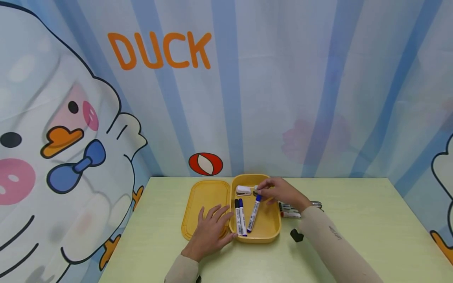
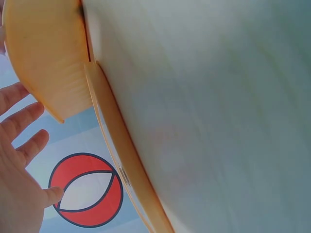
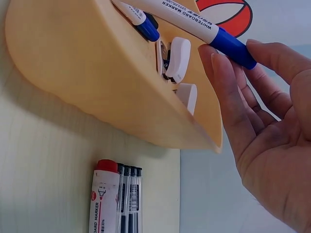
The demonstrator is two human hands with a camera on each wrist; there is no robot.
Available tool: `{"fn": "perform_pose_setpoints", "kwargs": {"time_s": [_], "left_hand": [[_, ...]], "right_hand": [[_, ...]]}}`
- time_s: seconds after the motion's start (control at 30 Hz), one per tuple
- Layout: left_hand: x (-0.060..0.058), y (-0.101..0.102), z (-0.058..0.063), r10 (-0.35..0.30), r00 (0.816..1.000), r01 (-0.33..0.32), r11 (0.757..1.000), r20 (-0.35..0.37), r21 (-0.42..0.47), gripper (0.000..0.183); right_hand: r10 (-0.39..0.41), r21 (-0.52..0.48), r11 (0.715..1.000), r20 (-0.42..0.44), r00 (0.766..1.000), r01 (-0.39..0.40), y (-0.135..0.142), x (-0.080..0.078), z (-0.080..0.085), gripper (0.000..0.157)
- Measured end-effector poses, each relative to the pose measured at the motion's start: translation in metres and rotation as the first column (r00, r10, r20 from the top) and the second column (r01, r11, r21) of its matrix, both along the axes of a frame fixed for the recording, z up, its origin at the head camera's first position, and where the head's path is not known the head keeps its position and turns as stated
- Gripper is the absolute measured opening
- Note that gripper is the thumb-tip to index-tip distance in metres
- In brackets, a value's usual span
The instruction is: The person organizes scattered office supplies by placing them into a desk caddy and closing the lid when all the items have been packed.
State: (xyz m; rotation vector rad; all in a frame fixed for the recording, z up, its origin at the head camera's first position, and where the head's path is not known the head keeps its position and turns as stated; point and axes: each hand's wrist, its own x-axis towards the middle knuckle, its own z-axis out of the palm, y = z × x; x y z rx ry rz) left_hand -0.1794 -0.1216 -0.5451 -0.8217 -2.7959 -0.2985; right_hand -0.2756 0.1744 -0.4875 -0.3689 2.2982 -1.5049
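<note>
My right hand (image 1: pixel 279 192) pinches a blue-capped whiteboard marker (image 3: pixel 194 22) by its cap between thumb and fingers. The marker slants over the yellow box (image 1: pixel 271 226), its lower end down inside. Two more markers, a black-capped one (image 1: pixel 237 220) and a blue-capped one (image 1: pixel 242 220), lie side by side along the box's left. Behind them is a white stapler (image 1: pixel 243 190); another white item (image 3: pixel 187 97) sits beside it, partly hidden by the box wall. My left hand (image 1: pixel 210 232) has its fingers spread at the box's left side, over the lid's edge, and grips nothing.
A yellow lid (image 1: pixel 198 204) lies left of the box. On the right, partly behind my right arm, are a red-capped board marker (image 3: pixel 104 194) and several black-tipped pens (image 3: pixel 131 199). A small black object (image 1: pixel 296 236) lies nearer me. A printed curtain (image 1: pixel 262 98) hangs behind the table.
</note>
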Motion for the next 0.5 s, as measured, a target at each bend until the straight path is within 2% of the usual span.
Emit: {"fn": "perform_pose_setpoints", "kwargs": {"time_s": [0.13,0.5], "left_hand": [[-0.002,0.001,-0.001,0.006,1.000,-0.006,1.000,-0.011,-0.016,0.063],[-0.005,0.004,0.001,0.018,1.000,-0.018,0.999,-0.018,-0.029,0.064]], "right_hand": [[0.009,-0.002,1.000,0.013,1.000,-0.009,0.000,-0.005,-0.001,0.033],[0.035,0.024,0.999,0.020,0.999,-0.036,-0.008,-0.015,-0.002,0.031]]}}
